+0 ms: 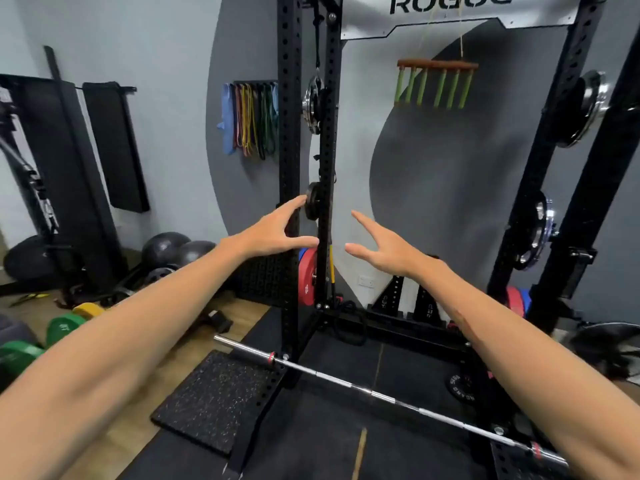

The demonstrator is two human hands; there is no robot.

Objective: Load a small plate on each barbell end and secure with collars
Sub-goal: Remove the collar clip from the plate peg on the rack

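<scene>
A small black plate hangs on a peg of the black rack's left upright. My left hand is stretched toward it, fingers spread, with the fingertips at the plate's left edge. My right hand is also spread open, a little right of the plate and apart from it. Neither hand holds anything. The bare steel barbell lies low across the rack on the black floor mat, its left sleeve empty and its right end near my right forearm. I see no collars.
Larger chrome-rimmed plates hang higher on the left upright and on the right uprights. Red bumper plates stand at the rack's base. A speckled rubber tile lies at the left foot. Green and yellow plates litter the wooden floor.
</scene>
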